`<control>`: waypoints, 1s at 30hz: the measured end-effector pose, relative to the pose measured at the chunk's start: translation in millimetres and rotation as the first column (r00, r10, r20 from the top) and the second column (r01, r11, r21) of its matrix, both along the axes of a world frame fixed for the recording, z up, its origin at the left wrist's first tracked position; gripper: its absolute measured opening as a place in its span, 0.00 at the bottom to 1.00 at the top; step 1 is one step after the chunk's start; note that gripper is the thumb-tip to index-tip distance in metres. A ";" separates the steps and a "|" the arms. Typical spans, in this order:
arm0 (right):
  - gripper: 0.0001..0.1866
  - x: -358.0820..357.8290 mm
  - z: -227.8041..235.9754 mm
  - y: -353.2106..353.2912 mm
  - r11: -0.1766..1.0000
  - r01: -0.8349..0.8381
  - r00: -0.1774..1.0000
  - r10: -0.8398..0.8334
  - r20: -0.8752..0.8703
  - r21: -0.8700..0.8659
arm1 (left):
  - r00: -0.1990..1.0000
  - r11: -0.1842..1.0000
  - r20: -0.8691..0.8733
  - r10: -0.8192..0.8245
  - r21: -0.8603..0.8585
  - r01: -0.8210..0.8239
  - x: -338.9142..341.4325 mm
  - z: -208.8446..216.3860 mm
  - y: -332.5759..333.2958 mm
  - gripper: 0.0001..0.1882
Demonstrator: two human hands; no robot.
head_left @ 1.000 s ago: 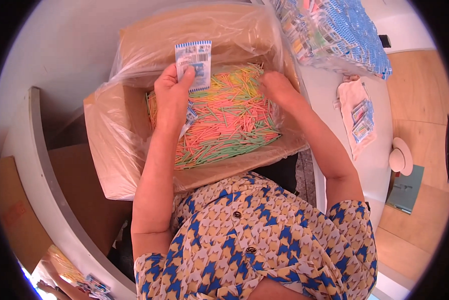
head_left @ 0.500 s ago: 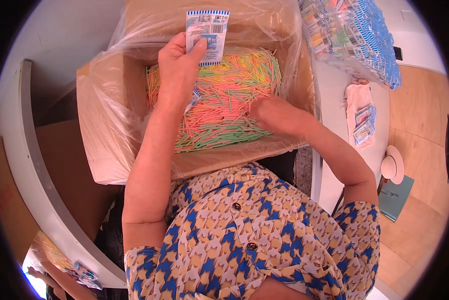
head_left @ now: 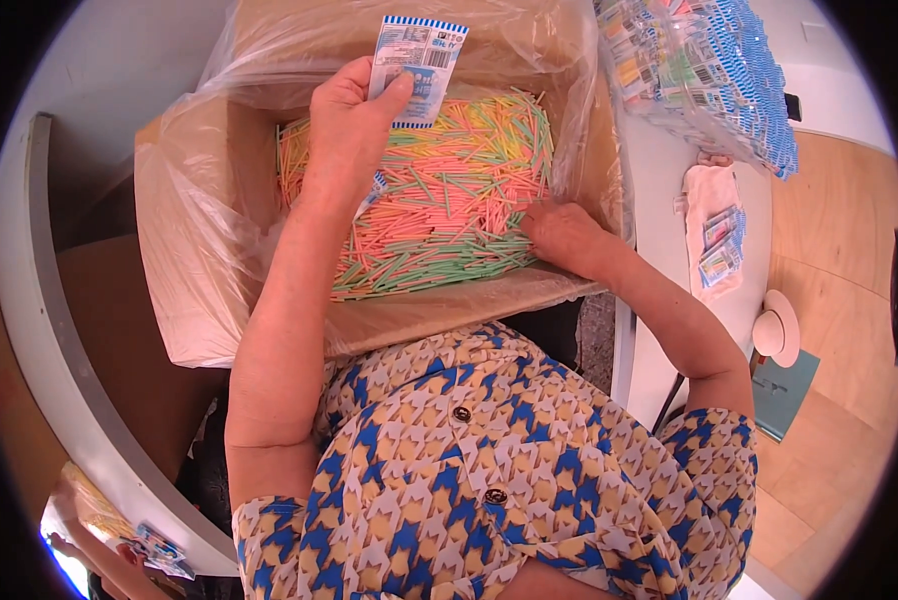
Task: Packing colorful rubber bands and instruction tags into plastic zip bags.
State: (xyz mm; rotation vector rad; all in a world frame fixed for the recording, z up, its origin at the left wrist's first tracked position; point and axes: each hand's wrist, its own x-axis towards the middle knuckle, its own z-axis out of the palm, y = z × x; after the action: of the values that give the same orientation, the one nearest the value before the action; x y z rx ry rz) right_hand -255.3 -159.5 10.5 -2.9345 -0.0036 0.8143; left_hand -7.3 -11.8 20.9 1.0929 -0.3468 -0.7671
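Note:
My left hand (head_left: 354,115) is closed on a small flat packet (head_left: 429,58), white and blue with striped ends, its thumb across the front. The packet is raised over the far part of an open cardboard box. Loose thin sticks (head_left: 439,185) in pink, green and yellow fill the box. At the right side of the box, my right hand (head_left: 572,237) rests down among the sticks with its fingers curled. What those fingers hold, if anything, is hidden. Another small packet (head_left: 372,195) lies on the sticks, partly behind my left wrist.
Clear plastic lines the cardboard box (head_left: 194,220). Right of it, on a white table (head_left: 659,270), are a big bag of similar packets (head_left: 704,80) and a pale cloth (head_left: 699,195) with several packets. Another person's arm (head_left: 119,565) shows at lower left.
My right hand has shifted slightly right, and its fingers show more over the sticks. My left hand still holds up the packet, now a little more tilted. The whole view has shifted slightly.

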 end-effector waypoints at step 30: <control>0.09 156.5 -35.4 -25.4 -0.313 0.486 0.318 -0.806 -0.499 0.816 | 0.999 1.000 -0.035 0.011 0.015 -0.011 0.0 6.2 -2.0 0.07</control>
State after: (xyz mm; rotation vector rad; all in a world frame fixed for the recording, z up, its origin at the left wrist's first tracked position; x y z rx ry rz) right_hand -98.8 -184.8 -24.9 -1.2260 0.8439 -0.0194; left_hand -7.3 -13.8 27.1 1.0933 -0.3057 -0.7793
